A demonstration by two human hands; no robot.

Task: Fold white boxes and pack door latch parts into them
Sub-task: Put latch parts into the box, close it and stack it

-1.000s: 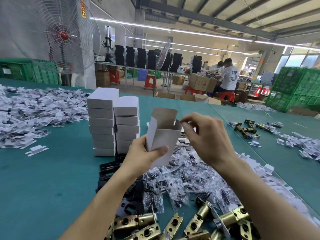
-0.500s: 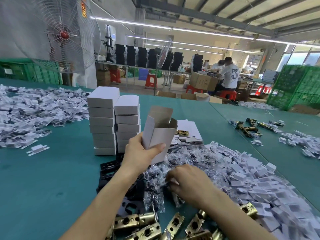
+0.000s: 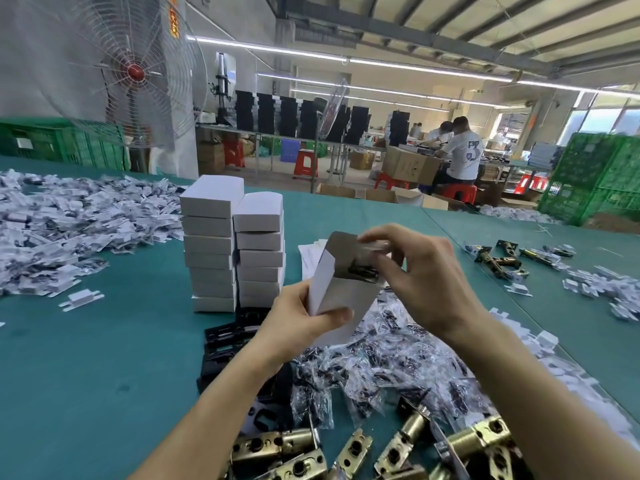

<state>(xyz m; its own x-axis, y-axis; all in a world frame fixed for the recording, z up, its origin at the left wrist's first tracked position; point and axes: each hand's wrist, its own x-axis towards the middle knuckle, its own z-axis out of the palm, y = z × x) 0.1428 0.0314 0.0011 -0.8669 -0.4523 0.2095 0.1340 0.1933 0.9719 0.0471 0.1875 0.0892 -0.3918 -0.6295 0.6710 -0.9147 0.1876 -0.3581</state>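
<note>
The small white cardboard box, top flap open, tilts above the teal table — the left hand grips its lower half. The right hand pinches a clear packet of dark parts (blurred) at its mouth.

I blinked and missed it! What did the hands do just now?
The right hand dipped down to the pile of bagged parts, pinched a small bag, and rose back to push it into the open white box. The left hand kept holding the box; the stacked boxes stayed put.
</note>
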